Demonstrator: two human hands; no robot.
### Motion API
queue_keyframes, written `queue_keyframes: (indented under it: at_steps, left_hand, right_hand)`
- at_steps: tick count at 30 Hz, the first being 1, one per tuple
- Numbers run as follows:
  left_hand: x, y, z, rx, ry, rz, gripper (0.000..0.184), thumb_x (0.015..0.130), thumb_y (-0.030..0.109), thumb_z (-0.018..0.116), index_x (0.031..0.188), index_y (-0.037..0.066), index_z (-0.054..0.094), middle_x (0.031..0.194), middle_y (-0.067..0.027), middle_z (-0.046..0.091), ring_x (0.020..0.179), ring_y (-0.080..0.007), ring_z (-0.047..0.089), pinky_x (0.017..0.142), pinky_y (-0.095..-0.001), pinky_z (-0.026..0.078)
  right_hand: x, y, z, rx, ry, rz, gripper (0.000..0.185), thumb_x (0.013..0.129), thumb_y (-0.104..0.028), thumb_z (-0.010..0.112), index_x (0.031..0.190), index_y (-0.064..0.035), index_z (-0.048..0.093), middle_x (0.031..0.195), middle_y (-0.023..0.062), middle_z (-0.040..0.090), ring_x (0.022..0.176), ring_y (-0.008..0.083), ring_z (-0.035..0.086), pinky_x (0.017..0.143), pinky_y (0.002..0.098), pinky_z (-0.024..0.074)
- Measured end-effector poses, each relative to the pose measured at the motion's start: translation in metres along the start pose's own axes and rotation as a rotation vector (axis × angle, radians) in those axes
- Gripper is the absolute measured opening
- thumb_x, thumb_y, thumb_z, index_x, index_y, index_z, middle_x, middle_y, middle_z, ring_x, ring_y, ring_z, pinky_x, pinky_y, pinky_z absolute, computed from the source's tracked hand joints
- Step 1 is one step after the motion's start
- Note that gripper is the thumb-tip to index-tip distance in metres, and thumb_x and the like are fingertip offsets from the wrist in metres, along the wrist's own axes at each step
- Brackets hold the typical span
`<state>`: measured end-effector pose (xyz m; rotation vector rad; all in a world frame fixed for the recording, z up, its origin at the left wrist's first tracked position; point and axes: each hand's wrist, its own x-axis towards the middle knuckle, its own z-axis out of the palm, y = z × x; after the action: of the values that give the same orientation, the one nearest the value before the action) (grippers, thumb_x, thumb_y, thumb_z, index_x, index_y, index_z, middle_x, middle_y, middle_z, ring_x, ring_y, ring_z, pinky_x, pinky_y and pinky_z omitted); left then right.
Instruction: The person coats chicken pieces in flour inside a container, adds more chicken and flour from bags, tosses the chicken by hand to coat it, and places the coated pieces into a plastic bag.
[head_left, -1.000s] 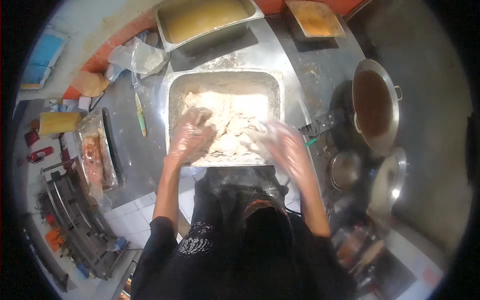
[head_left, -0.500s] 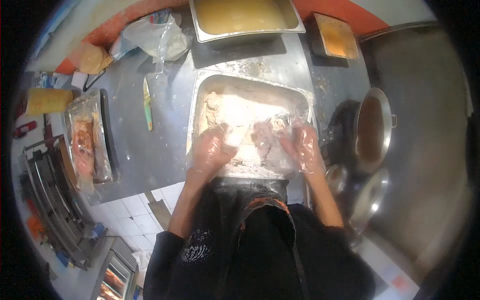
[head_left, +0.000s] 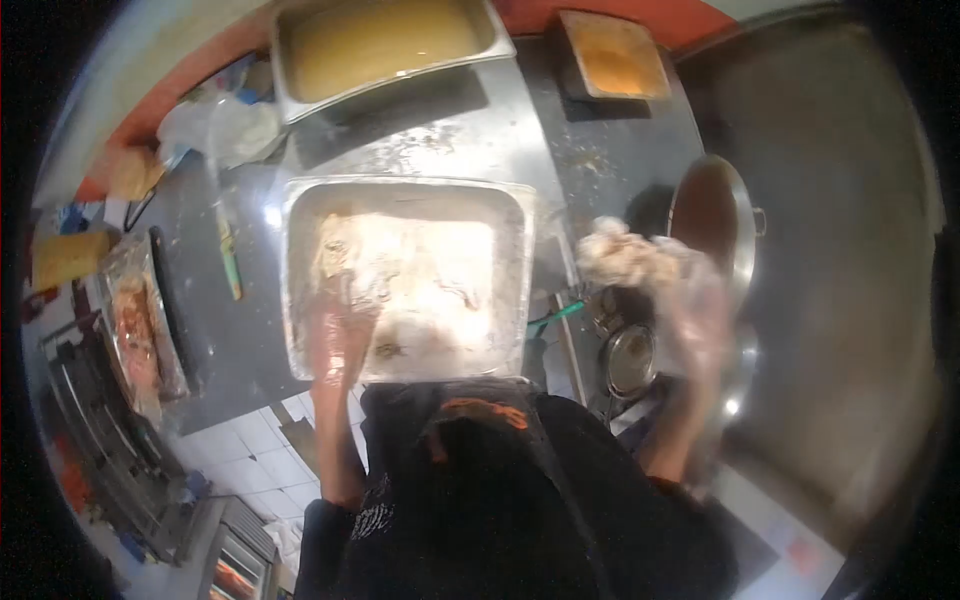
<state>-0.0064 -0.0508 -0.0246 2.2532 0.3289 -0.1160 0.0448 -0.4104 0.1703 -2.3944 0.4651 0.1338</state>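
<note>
- Left hand [head_left: 338, 335] is reaching into the tray [head_left: 410, 183], its gloved fingers lying at the flour [head_left: 440, 250]; blur is hiding whether they are closing on anything.
- Right hand [head_left: 695, 305], also gloved, is gripping a floury clump [head_left: 625, 255] outside the tray, to its right.
- Meat [head_left: 135, 335], wrapped in plastic, is lying at the far left, well apart from the hands.
- Knife [head_left: 230, 262] is resting on the counter [head_left: 215, 350] between meat and tray, and a plastic bag [head_left: 235, 132] is sitting crumpled beyond it.
- Flour is looking loose and powdery, probably giving way easily under the fingers.
- Tub [head_left: 400, 82] of yellowish liquid is standing beyond the tray.
- Green handle [head_left: 556, 315] is sticking out just beside the tray's right side, low in the space between the hands, and could be catching a sleeve or glove.
- Clump is seeming soft, lumpy and fairly light, likely shedding flour and breaking if squeezed; cupping its broad underside is looking safer than pinching an end. Coated gloves may be slipping a little.
- Smaller tub [head_left: 615, 65], orange inside, is standing beyond the clump.
- Pot [head_left: 630, 362] is sitting below the clump in the view, and a pan [head_left: 745, 225] of something brown is lying at the right, partly behind the right hand.
</note>
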Motion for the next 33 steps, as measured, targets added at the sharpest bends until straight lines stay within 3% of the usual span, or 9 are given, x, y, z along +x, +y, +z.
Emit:
queue_keyframes:
  at_steps: [4, 11, 15, 17, 19, 22, 27, 30, 33]
  left_hand:
    - [0.007, 0.029, -0.002, -0.163, -0.095, -0.352, 0.055, 0.079, 0.007, 0.074, 0.130, 0.004, 0.056, 0.068, -0.0050, 0.061, 0.054, -0.0142, 0.055, 0.054, -0.0317, 0.049]
    - [-0.006, -0.030, 0.019, 0.058, 0.077, 0.066, 0.052, 0.080, 0.007, 0.069, 0.131, 0.006, 0.055, 0.087, -0.0100, 0.063, 0.068, -0.0168, 0.059, 0.065, -0.0333, 0.049]
    - [-0.005, 0.015, 0.001, 0.088, -0.016, -0.079, 0.051, 0.079, 0.007, 0.068, 0.129, 0.006, 0.056, 0.099, -0.0144, 0.063, 0.079, -0.0244, 0.062, 0.073, -0.0380, 0.050]
    - [-0.002, 0.001, 0.001, -0.094, -0.042, -0.171, 0.050, 0.080, 0.008, 0.068, 0.128, 0.006, 0.056, 0.099, -0.0143, 0.064, 0.080, -0.0254, 0.062, 0.073, -0.0392, 0.050]
    - [-0.005, -0.038, 0.012, -0.267, -0.045, -0.238, 0.048, 0.082, 0.008, 0.068, 0.129, 0.006, 0.056, 0.100, -0.0135, 0.065, 0.081, -0.0245, 0.062, 0.073, -0.0389, 0.050]
    - [-0.005, -0.013, 0.006, 0.105, -0.037, -0.001, 0.045, 0.086, 0.009, 0.068, 0.129, 0.006, 0.056, 0.104, -0.0121, 0.065, 0.087, -0.0208, 0.062, 0.076, -0.0362, 0.050]
    - [-0.005, 0.031, 0.002, -0.042, -0.056, 0.011, 0.045, 0.088, 0.009, 0.070, 0.129, 0.004, 0.056, 0.113, -0.0119, 0.065, 0.104, -0.0217, 0.059, 0.089, -0.0364, 0.048]
    - [-0.003, 0.008, -0.007, -0.043, -0.113, 0.046, 0.041, 0.088, 0.007, 0.069, 0.126, 0.001, 0.057, 0.113, -0.0107, 0.064, 0.102, -0.0214, 0.058, 0.090, -0.0353, 0.048]
    - [-0.004, 0.014, -0.020, -0.340, -0.079, -0.084, 0.038, 0.089, 0.004, 0.068, 0.124, 0.000, 0.057, 0.112, -0.0102, 0.064, 0.101, -0.0213, 0.058, 0.090, -0.0337, 0.047]
  right_hand:
    - [0.032, 0.142, -0.077, -0.620, 0.356, 0.073, 0.047, 0.092, -0.038, 0.059, 0.121, -0.0011, 0.061, 0.113, 0.0213, 0.065, 0.104, 0.0377, 0.062, 0.093, 0.0469, 0.0454]
    - [0.124, 0.302, -0.069, -0.197, 0.269, 0.216, 0.045, 0.089, -0.035, 0.063, 0.113, 0.0037, 0.064, 0.099, 0.0231, 0.067, 0.093, 0.0308, 0.064, 0.086, 0.0411, 0.0475]
    - [0.127, 0.341, -0.077, -0.341, 0.356, 0.183, 0.044, 0.089, -0.035, 0.064, 0.113, 0.0027, 0.065, 0.099, 0.0202, 0.069, 0.088, 0.0259, 0.065, 0.083, 0.0385, 0.0487]
    - [0.114, 0.244, -0.070, -0.589, 0.417, 0.255, 0.048, 0.091, -0.036, 0.064, 0.122, 0.0005, 0.064, 0.108, 0.0185, 0.070, 0.089, 0.0220, 0.065, 0.086, 0.0360, 0.0489]
    - [0.110, 0.197, -0.063, -0.268, 0.421, 0.066, 0.051, 0.092, -0.038, 0.063, 0.127, -0.0013, 0.062, 0.117, 0.0169, 0.068, 0.098, 0.0225, 0.064, 0.093, 0.0362, 0.0469]
    - [0.063, 0.075, 0.002, -0.037, 0.116, -0.044, 0.037, 0.093, -0.019, 0.060, 0.127, -0.0050, 0.062, 0.131, 0.0153, 0.060, 0.119, 0.0281, 0.057, 0.103, 0.0380, 0.0426]
    - [0.015, -0.008, 0.172, 0.471, -0.684, -0.366, 0.031, 0.095, -0.028, 0.060, 0.114, -0.0041, 0.066, 0.109, 0.0124, 0.067, 0.097, 0.0265, 0.065, 0.088, 0.0380, 0.0517]
    - [0.004, -0.006, 0.266, -0.065, -0.255, -1.128, 0.034, 0.083, -0.009, 0.059, 0.116, -0.0029, 0.059, 0.086, 0.0076, 0.064, 0.084, 0.0249, 0.064, 0.085, 0.0390, 0.0513]
    - [0.003, -0.020, 0.284, -0.332, -0.580, -1.013, 0.035, 0.079, -0.007, 0.059, 0.114, -0.0058, 0.060, 0.094, 0.0099, 0.064, 0.090, 0.0261, 0.063, 0.086, 0.0400, 0.0504]
